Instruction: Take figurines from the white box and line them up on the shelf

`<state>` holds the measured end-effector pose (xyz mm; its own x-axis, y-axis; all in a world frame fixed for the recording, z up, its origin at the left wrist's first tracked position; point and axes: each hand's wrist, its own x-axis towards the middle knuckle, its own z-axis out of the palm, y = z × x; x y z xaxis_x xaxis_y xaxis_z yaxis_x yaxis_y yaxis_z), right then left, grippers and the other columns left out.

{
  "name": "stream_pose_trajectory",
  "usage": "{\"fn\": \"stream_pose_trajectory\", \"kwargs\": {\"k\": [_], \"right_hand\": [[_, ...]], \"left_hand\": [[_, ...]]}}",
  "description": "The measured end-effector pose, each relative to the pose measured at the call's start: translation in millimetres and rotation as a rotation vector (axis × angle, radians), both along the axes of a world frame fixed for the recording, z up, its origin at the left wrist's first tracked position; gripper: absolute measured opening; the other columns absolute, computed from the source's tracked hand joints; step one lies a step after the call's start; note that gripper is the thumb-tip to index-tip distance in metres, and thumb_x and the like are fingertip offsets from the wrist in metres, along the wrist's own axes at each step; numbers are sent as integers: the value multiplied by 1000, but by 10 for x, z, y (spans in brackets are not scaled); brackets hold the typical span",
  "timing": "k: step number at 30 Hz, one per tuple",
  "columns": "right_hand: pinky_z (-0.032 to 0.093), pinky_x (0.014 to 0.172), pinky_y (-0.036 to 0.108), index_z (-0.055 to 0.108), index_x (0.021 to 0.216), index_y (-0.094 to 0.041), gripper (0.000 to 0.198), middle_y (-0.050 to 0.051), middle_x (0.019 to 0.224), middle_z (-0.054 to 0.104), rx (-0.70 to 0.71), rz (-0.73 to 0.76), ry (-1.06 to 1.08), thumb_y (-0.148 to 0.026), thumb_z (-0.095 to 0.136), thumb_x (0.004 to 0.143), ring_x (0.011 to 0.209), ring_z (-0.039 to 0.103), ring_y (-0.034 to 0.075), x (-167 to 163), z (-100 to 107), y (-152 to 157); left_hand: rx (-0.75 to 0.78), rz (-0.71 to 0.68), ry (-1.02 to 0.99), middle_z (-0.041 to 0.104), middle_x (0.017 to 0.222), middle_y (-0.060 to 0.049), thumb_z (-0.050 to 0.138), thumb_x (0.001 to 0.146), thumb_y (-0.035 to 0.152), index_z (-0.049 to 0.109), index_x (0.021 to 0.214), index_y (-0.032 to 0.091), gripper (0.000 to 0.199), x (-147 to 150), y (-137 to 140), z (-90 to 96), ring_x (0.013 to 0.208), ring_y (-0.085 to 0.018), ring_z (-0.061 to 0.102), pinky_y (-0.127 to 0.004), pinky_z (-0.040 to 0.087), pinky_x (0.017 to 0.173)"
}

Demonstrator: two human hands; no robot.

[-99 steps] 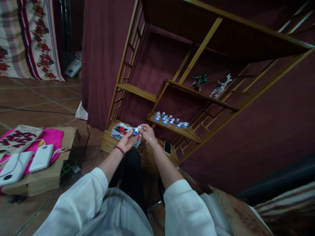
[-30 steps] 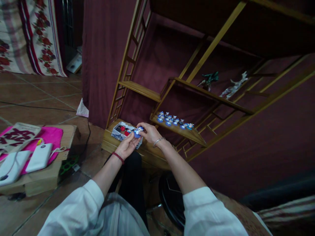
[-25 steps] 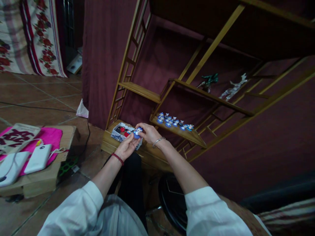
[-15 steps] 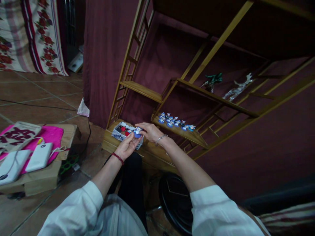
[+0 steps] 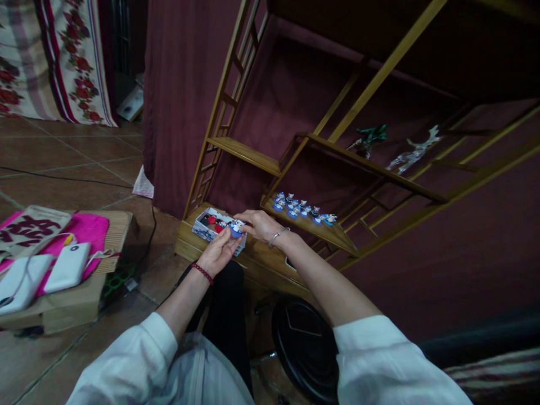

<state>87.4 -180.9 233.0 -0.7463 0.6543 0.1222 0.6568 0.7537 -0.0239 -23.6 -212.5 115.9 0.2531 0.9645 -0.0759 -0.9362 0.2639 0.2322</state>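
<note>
A small blue-and-white figurine [image 5: 236, 227] is held between my two hands, above a patterned box. My left hand [image 5: 219, 251] grips its blue base from below, thumb on the near side. From the right, my right hand [image 5: 258, 224] reaches over with bent fingers touching the figurine's upper side. Beneath them, the open box [image 5: 205, 230] holds several red and black pieces; my hands hide part of it. On the low shelf to the right stand several similar blue-and-white figurines [image 5: 293, 212] in rows.
The wooden shelf unit [image 5: 244, 154] rises ahead, with a green ornament [image 5: 371, 136] and a silvery one [image 5: 415, 151] higher up. A black round stool [image 5: 301, 343] is below my right arm. White power banks [image 5: 67, 268] lie on a cardboard box [image 5: 71, 312] at left.
Both hands stay at the box with the figurine between them. The view has shifted slightly, and my right forearm sits a little further right.
</note>
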Motion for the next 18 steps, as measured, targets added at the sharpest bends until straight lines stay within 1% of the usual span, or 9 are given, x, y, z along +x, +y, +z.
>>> {"fn": "stream_pose_trajectory", "kwargs": {"k": [7, 11, 14, 18], "right_hand": [[39, 67, 23, 62, 100, -19, 27, 5, 82, 62, 7, -29, -39, -22, 58, 74, 75, 56, 16, -3, 17, -20], [37, 61, 23, 64, 92, -18, 20, 6, 77, 62, 24, -70, -100, -24, 57, 74, 70, 56, 16, -43, 33, -69], [36, 60, 22, 65, 87, -18, 17, 5, 76, 63, 28, -125, -115, -24, 58, 73, 69, 56, 15, -69, 28, -94], [35, 56, 22, 67, 84, -19, 17, 5, 72, 65, -5, -227, -101, -25, 59, 70, 65, 57, 15, -92, 10, -110]], "left_hand": [[-25, 18, -2, 65, 88, -5, 55, 77, 10, 61, 84, 13, 10, 9, -30, 5, 83, -13, 62, -30, 47, 87], [-5, 34, 13, 65, 89, -5, 54, 77, 8, 61, 86, 13, 12, 14, -43, 7, 83, -12, 62, -29, 46, 88], [12, 44, 31, 65, 89, -4, 54, 77, 8, 61, 87, 14, 14, 30, -39, -23, 83, -12, 61, -30, 45, 88], [34, 48, 44, 65, 90, -4, 55, 77, 9, 61, 87, 15, 14, 48, -16, -77, 83, -12, 61, -30, 46, 86]]}}
